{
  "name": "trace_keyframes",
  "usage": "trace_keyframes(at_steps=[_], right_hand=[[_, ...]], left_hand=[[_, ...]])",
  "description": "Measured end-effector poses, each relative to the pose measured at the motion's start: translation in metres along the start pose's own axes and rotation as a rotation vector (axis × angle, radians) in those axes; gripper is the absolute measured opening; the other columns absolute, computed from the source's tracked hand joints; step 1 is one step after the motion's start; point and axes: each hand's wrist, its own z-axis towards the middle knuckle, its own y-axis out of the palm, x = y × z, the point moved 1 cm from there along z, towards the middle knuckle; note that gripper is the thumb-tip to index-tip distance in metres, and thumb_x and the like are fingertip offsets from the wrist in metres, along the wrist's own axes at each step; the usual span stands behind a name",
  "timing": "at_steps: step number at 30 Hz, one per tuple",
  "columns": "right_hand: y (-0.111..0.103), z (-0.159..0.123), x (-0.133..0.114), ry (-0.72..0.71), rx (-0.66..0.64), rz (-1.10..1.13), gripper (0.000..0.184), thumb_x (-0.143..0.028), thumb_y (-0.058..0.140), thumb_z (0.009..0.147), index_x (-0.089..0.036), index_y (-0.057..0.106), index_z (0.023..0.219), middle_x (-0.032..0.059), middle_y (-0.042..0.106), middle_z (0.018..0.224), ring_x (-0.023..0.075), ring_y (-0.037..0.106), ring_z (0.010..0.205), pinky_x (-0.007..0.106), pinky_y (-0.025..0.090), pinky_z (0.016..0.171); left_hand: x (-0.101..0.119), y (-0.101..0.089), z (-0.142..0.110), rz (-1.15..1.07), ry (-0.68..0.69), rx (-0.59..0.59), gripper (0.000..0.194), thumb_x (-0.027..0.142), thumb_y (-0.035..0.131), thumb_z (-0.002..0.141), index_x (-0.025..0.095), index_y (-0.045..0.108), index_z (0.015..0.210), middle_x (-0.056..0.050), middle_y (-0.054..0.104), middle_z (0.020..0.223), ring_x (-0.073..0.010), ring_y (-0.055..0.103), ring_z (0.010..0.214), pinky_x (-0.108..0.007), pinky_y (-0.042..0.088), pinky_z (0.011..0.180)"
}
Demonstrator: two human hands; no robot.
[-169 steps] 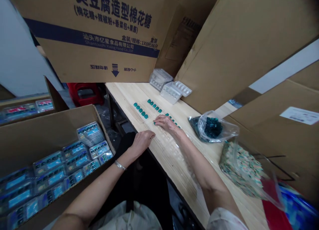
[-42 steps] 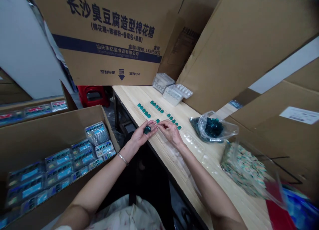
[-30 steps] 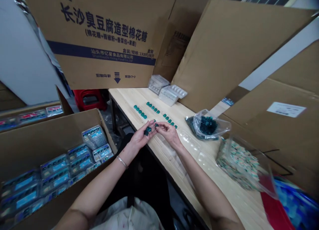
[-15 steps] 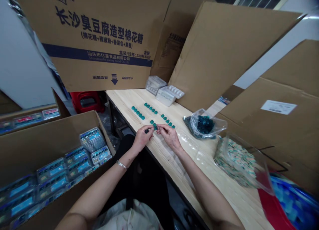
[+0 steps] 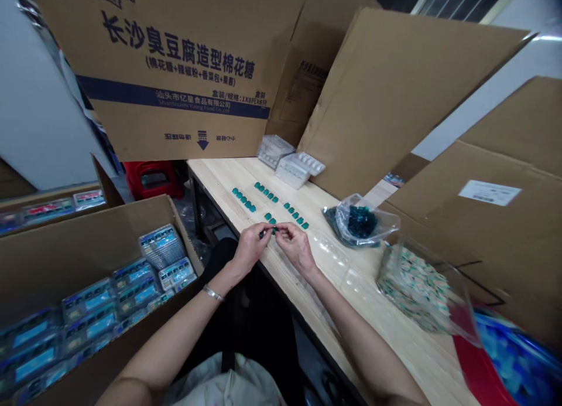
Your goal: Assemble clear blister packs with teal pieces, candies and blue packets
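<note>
My left hand (image 5: 250, 245) is closed at the table's near edge, with small dark green pieces at its fingers. My right hand (image 5: 295, 246) meets it fingertip to fingertip, pinching a small green piece (image 5: 274, 230) between the two. Just beyond the fingers lies a short row of green pieces (image 5: 270, 218). Farther out are more short rows of the same kind, one at left (image 5: 243, 200), one at the back (image 5: 266, 192) and one at right (image 5: 296, 215). By my right wrist lies a clear moulded plastic tray (image 5: 331, 251).
An open plastic bag (image 5: 380, 218) of dark green pieces and a clear tub (image 5: 395, 280) of pale wrapped pieces stand at right. Clear trays (image 5: 290, 170) are stacked behind. Cardboard (image 5: 395, 89) walls the table. A carton (image 5: 169, 210) with packaged goods is at left.
My fingers have drawn closer together over the small green piece, which now shows less. The short row just beyond them is more exposed. The other rows have stayed put.
</note>
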Motion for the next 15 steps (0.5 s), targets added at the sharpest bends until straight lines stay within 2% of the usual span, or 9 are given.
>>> trace_keyframes(at_steps=[5,8,12,15], right_hand=[[0.0047,0.0009,0.0055,0.029,-0.007,0.032,0.02,-0.016,0.053,0.07,-0.018,0.065,0.087,0.0045,0.065,0.084,0.0147,0.062,0.073,0.029,0.053,0.072],[0.0045,0.0011,0.0066,0.057,-0.02,0.087,0.021,-0.017,0.055,0.069,-0.018,0.065,0.088,0.0049,0.066,0.086,0.0148,0.063,0.075,0.029,0.053,0.074],[-0.0001,0.0018,0.0052,0.227,-0.098,0.254,0.027,-0.03,0.062,0.073,-0.017,0.065,0.096,0.0032,0.067,0.073,0.0154,0.065,0.069,0.031,0.054,0.071],[-0.0047,0.0026,0.0045,0.324,-0.131,0.335,0.033,-0.04,0.066,0.072,-0.016,0.068,0.093,0.0042,0.069,0.073,0.0167,0.066,0.067,0.032,0.055,0.07]], left_hand=[[-0.0016,-0.0006,0.0007,-0.07,-0.025,0.05,0.014,0.02,0.064,0.073,0.023,0.071,0.084,-0.005,0.069,0.083,-0.0199,0.061,0.079,-0.03,0.044,0.082],[-0.0033,-0.0024,0.0012,-0.057,-0.033,0.027,0.015,0.019,0.064,0.072,0.023,0.071,0.085,-0.004,0.069,0.082,-0.0192,0.061,0.077,-0.029,0.044,0.079],[-0.0057,-0.0042,0.0003,-0.046,-0.037,0.021,0.013,0.02,0.062,0.075,0.022,0.07,0.085,-0.003,0.068,0.079,-0.0173,0.061,0.074,-0.027,0.045,0.075],[-0.0071,-0.003,-0.001,-0.062,-0.032,0.018,0.012,0.023,0.063,0.075,0.022,0.069,0.085,-0.003,0.067,0.079,-0.0168,0.061,0.074,-0.027,0.046,0.075]])
